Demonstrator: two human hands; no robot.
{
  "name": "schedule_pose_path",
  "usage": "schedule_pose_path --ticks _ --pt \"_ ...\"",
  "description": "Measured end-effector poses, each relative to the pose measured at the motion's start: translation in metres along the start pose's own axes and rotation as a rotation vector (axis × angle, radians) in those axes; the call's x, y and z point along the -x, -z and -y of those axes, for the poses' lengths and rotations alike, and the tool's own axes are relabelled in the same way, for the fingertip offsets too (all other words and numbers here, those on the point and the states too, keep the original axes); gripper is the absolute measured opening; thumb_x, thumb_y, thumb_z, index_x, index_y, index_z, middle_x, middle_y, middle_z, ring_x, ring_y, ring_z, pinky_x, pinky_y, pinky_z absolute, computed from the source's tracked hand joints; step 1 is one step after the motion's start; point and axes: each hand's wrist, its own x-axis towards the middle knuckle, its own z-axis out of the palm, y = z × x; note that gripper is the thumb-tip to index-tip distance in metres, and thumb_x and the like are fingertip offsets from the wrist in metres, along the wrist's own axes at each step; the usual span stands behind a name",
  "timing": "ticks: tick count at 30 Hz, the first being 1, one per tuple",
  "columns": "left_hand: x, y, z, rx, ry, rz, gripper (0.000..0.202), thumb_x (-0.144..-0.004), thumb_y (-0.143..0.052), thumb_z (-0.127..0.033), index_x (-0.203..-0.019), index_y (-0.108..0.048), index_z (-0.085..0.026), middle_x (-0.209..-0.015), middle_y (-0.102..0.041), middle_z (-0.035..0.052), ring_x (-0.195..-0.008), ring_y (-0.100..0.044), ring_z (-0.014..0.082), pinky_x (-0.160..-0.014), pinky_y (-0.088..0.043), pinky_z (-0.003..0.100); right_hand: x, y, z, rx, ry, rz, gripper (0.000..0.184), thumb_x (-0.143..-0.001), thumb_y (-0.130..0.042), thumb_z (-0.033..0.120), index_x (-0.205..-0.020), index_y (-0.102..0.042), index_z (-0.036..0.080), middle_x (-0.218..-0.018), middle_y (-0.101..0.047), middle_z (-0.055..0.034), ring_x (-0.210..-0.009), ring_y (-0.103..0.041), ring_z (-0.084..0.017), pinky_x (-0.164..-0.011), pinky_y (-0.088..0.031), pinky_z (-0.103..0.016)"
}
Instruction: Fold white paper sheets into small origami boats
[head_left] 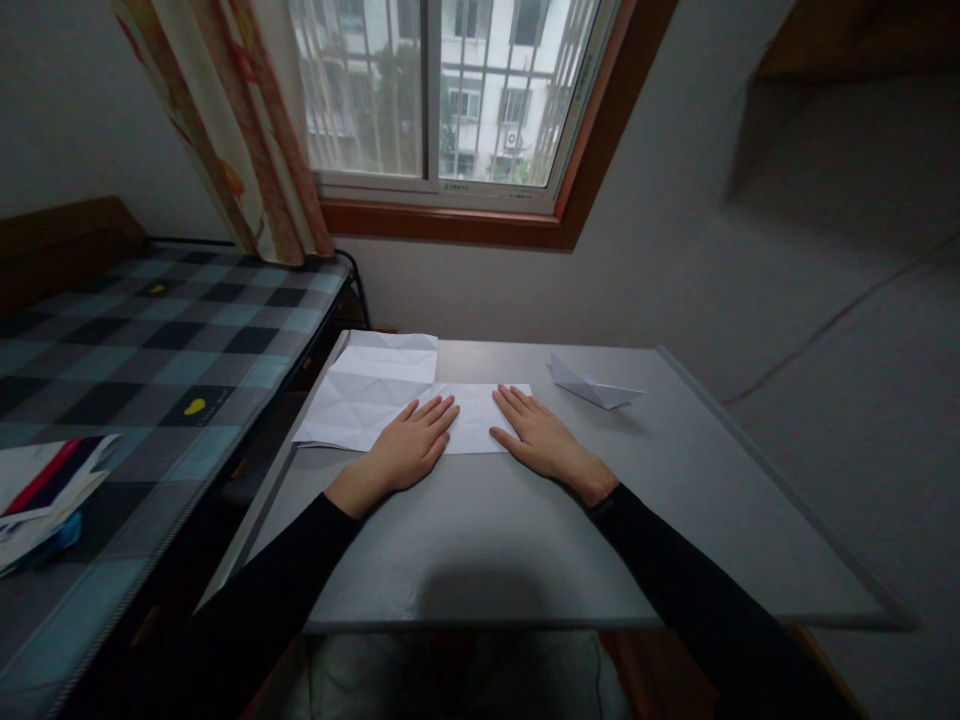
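Observation:
A white sheet of paper (474, 420) lies flat on the grey-white table (480, 530). My left hand (411, 440) rests palm down on its left part, fingers stretched out and pointing right. On the sheet's right part lies my right hand (544, 435), also flat, with its fingers pointing up and left. A gap of bare paper shows between the two hands. Creased white paper (367, 385) spreads out left of my left hand, touching or overlapping the sheet; I cannot tell which. Beyond my right hand sits a folded paper boat (595, 385).
On the left stands a bed with a checked cover (225, 320), holding some papers or packets (52, 495). A curtain (247, 150) hangs beside the barred window (480, 100). Walls border the table's far and right sides.

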Motion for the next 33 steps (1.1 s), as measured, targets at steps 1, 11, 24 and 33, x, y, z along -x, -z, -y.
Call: schedule_pose_path --ticks 1,11,24,33 --pt "0.0 0.001 0.0 -0.002 0.003 0.006 0.06 -0.118 -0.032 -0.034 -0.176 -0.039 -0.021 -0.184 -0.034 0.0088 -0.172 -0.033 0.0279 -0.14 -0.028 0.055 0.0 0.002 -0.005 0.011 -0.03 0.008 0.081 -0.115 -0.038 0.064 -0.178 -0.035 0.013 -0.184 -0.031 -0.0183 -0.172 -0.029 -0.036 -0.14 -0.03 -0.059" --pt "-0.003 0.027 -0.01 -0.037 -0.068 -0.032 0.077 -0.104 -0.064 -0.063 -0.164 -0.056 -0.016 -0.174 -0.051 0.0194 -0.16 -0.052 0.0391 -0.134 -0.038 0.058 0.0 0.009 -0.019 0.025 -0.109 -0.005 0.079 -0.115 -0.034 0.061 -0.177 -0.036 0.012 -0.184 -0.032 -0.0174 -0.172 -0.032 -0.034 -0.14 -0.029 -0.056" --pt "-0.001 0.028 -0.005 0.018 -0.257 -0.219 0.028 -0.111 -0.055 -0.039 -0.107 -0.08 -0.027 -0.105 -0.085 0.0068 -0.094 -0.081 0.0239 -0.09 -0.061 0.038 0.004 0.011 -0.022 -0.083 -0.027 -0.124 0.068 -0.117 -0.039 0.06 -0.168 -0.054 0.017 -0.175 -0.05 -0.019 -0.165 -0.046 -0.037 -0.134 -0.037 -0.063" --pt "-0.004 0.018 -0.008 -0.101 -0.217 -0.249 0.02 -0.11 -0.054 -0.024 -0.11 -0.074 -0.022 -0.096 -0.081 0.0074 -0.086 -0.079 0.0231 -0.077 -0.058 0.034 0.012 0.038 0.001 -0.093 0.2 -0.132 0.083 -0.095 -0.079 0.068 -0.161 -0.062 0.021 -0.166 -0.062 -0.019 -0.149 -0.062 -0.041 -0.127 -0.045 -0.065"
